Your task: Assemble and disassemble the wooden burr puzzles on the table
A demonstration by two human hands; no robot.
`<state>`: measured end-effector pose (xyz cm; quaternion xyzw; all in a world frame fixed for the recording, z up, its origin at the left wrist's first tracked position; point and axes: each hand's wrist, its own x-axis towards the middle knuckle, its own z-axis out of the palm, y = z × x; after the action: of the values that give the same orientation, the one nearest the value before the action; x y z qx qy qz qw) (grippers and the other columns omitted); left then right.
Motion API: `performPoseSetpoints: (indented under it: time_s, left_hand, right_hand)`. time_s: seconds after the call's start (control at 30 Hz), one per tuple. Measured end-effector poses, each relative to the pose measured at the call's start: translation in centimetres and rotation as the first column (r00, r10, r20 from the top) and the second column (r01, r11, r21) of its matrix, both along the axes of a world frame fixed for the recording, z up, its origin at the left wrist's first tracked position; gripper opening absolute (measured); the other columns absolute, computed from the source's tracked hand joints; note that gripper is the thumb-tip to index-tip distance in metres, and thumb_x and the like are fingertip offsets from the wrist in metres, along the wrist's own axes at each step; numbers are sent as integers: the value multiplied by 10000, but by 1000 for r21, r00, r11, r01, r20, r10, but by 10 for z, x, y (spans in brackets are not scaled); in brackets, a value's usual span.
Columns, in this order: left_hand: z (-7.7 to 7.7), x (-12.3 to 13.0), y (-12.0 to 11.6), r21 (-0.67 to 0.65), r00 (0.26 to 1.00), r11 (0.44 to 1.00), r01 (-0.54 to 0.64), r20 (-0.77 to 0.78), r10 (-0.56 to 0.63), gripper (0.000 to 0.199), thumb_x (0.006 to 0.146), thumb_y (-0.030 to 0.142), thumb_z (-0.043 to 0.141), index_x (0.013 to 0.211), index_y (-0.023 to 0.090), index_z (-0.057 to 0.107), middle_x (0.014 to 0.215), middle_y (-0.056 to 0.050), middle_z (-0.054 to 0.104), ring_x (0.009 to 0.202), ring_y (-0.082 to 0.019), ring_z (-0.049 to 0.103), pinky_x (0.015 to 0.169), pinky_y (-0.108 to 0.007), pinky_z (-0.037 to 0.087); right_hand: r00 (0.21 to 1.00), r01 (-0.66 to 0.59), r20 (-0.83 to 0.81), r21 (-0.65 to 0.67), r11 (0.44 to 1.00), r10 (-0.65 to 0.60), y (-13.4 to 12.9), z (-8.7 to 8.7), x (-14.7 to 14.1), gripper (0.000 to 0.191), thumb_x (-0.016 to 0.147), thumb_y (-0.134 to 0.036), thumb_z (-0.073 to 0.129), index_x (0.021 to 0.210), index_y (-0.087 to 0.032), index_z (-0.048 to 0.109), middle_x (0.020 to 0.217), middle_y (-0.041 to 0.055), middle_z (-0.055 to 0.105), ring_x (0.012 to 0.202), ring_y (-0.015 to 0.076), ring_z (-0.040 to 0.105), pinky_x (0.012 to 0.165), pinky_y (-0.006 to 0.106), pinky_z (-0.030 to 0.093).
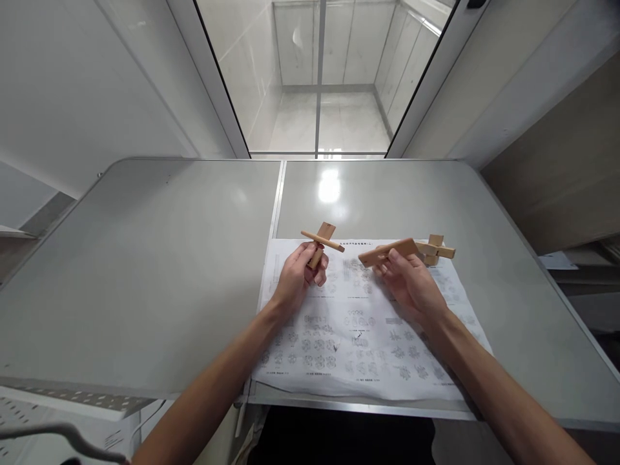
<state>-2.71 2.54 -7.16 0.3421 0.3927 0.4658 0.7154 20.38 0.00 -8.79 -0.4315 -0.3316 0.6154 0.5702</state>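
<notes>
My left hand (304,268) is closed on two crossed flat wooden pieces (325,231), one passing through or lying across the other; I cannot tell which. In my right hand (404,278) is a single flat wooden piece (387,252), pinched between thumb and fingers and tilted up to the right. Just beyond the right hand, an assembled cluster of wooden puzzle pieces (436,248) rests at the sheet's far right corner. Both hands are above a printed paper sheet (358,358) with rows of small diagrams.
A grey folding table (194,271) with a metal seam (278,200) lies under the sheet. Beyond its far edge stands a framed glass door (320,77). A white perforated rack (72,394) and a grey cable (62,429) are at the lower left.
</notes>
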Motion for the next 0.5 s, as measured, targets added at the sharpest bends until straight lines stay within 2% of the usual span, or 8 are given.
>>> performPoseSetpoints:
  time_s: [0.07, 0.1, 0.2, 0.3, 0.4, 0.5]
  left_hand:
    - [-2, 0, 0, 11, 1000, 1000, 5, 1, -5, 240, 1018, 399, 631, 942, 181, 566, 779, 13, 610, 489, -63, 450, 518, -233, 398]
    - [-3, -1, 1, 17, 1000, 1000, 10, -1, -10, 238, 1025, 398, 619, 946, 179, 570, 784, 10, 617, 488, -64, 454, 519, -235, 399]
    - [-5, -2, 1, 28, 1000, 999, 26, -11, -26, 242, 1039, 402, 591, 950, 177, 576, 792, 2, 634, 487, -69, 464, 521, -240, 404]
    - [-6, -2, 1, 36, 999, 999, 36, -18, -35, 245, 1051, 396, 567, 940, 178, 569, 806, -3, 643, 495, -72, 476, 531, -243, 415]
    - [-5, -3, 1, 40, 999, 998, 50, -23, -49, 242, 1055, 392, 561, 943, 177, 569, 807, -4, 642, 504, -75, 487, 540, -245, 421]
    - [-4, -2, 1, 34, 998, 998, 60, -27, -60, 251, 1041, 408, 590, 936, 181, 563, 802, -6, 645, 505, -79, 490, 538, -248, 420]
  right_hand:
    - [1000, -2, -23, -15, 1000, 1, -1, 4, -1, 280, 896, -493, 867, 1006, -248, 789, 1103, 45, 746, 1002, 175, 680, 862, 267, 605]
    - [999, -20, -35, -27, 999, 19, -1, 6, -1, 286, 906, -499, 856, 991, -235, 786, 1101, 53, 754, 1004, 177, 690, 876, 267, 609]
    - [993, -81, -91, -63, 995, 75, -2, 11, -2, 334, 891, -510, 873, 890, -209, 726, 885, 29, 741, 763, 132, 676, 675, 210, 593]
    - [985, -125, -132, -102, 987, 111, -3, 12, -1, 415, 839, -537, 916, 918, -217, 663, 746, -18, 697, 554, 87, 580, 466, 163, 491]
    - [981, -148, -142, -117, 982, 131, -2, 10, 0, 456, 825, -556, 920, 968, -237, 627, 704, -45, 662, 461, 72, 502, 367, 153, 401]
    - [973, -192, -144, -63, 979, 181, -3, 10, -1, 379, 917, -555, 840, 1018, -252, 637, 699, -63, 610, 408, 49, 400, 346, 158, 326]
